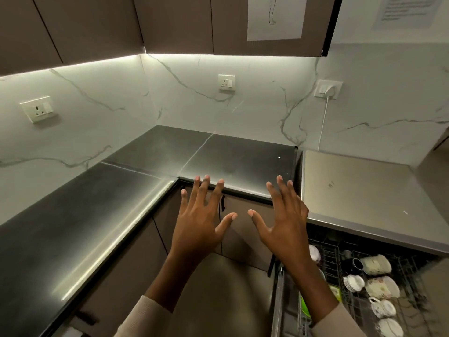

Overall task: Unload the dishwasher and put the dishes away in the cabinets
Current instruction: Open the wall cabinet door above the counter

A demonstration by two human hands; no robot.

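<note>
Several cups (382, 287) are seen lying on their sides in the pulled-out dishwasher rack (328, 259), at about 4 o'clock in the view. A cream mug (376, 263) is set at the far end of the row, with a dark cup (352, 265) just beside it at its 9 o'clock. A green item (305, 305) is partly hidden behind the right forearm; what it is cannot be told.

Nothing is held by either hand. The left hand (201, 222) and the right hand (284, 224) are raised side by side near the centre, backs to the camera, fingers straight and spread, thumbs pointed toward each other and apart.

Beyond the fingertips, at 12 o'clock, a steel counter (97, 215) is seen running round the corner, with lower cabinets (243, 234) beneath it. A pale worktop (364, 190) is placed above the rack at 2 o'clock. Three wall sockets are mounted on the marble backsplash (121, 93); into the one at 1 o'clock a white cable (323, 122) is plugged. Upper cabinets (170, 23) are hung at 12 o'clock, one bearing a paper sheet (274, 18).
</note>
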